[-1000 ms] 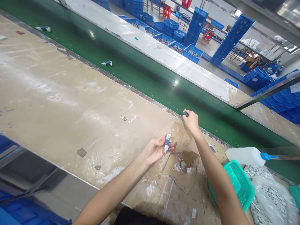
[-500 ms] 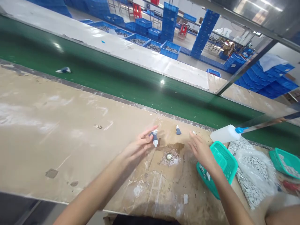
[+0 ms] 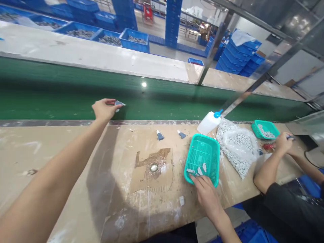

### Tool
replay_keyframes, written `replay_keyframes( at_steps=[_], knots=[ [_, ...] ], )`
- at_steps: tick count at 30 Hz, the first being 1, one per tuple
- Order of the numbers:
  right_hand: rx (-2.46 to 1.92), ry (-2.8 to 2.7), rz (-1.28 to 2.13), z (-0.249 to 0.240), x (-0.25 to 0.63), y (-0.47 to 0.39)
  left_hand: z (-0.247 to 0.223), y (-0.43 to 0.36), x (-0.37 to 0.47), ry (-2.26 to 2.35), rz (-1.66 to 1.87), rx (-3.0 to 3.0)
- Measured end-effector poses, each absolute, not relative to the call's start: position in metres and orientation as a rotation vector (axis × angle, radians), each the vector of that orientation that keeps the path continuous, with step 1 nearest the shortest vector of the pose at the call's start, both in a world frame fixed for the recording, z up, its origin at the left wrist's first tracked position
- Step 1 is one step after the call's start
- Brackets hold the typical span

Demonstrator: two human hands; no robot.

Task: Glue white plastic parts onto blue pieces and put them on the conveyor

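Over the green conveyor belt, my left hand pinches a small grey-blue and white plastic part between thumb and fingers. My right hand reaches over the near rim of a green plastic basket, its fingers stretched out. Small white pieces lie in the basket right by those fingertips; whether any is touched I cannot tell. Two similar grey-blue parts with white tips, one and another, lie on the bench beyond a stained cardboard piece.
A white bottle with a blue cap lies tilted behind the basket. Further right are a plastic bag of small pieces and another green basket. A co-worker's hand works there. A metal post rises beyond the belt.
My left hand has carried the plastic part from above the bench out over the belt. My right hand has come back to the basket's near rim. The view has turned right, showing a co-worker.
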State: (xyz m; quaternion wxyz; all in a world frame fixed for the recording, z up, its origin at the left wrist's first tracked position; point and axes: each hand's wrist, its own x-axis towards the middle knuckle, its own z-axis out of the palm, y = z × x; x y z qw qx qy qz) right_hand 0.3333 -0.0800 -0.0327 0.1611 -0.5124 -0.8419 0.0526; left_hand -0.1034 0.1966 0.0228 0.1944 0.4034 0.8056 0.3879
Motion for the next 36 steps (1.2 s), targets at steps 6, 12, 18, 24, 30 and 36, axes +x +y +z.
replay_keyframes(
  at_steps=[6,12,18,24,30,36],
  knots=[
    [-1.542,-2.118,0.386,0.0,0.35,-0.073,0.012,0.221,-0.09,2.375,0.958,1.238],
    [-2.16,-2.123,0.327,0.0,0.347,-0.047,0.009,0.192,-0.054,1.95,0.728,1.885],
    [-2.126,-2.224,0.484,-0.009,0.339,-0.044,-0.023,0.136,-0.008,1.09,0.466,2.335],
    [-2.015,-2.111,0.646,-0.01,0.349,-0.043,-0.047,0.124,0.003,1.096,0.57,2.331],
    [-1.833,-1.653,0.873,0.011,0.353,-0.049,-0.023,0.091,0.005,1.291,1.014,1.625],
    [-1.478,-1.54,1.162,0.032,0.293,-0.058,-0.003,0.029,0.013,1.099,1.065,0.684]
  ],
)
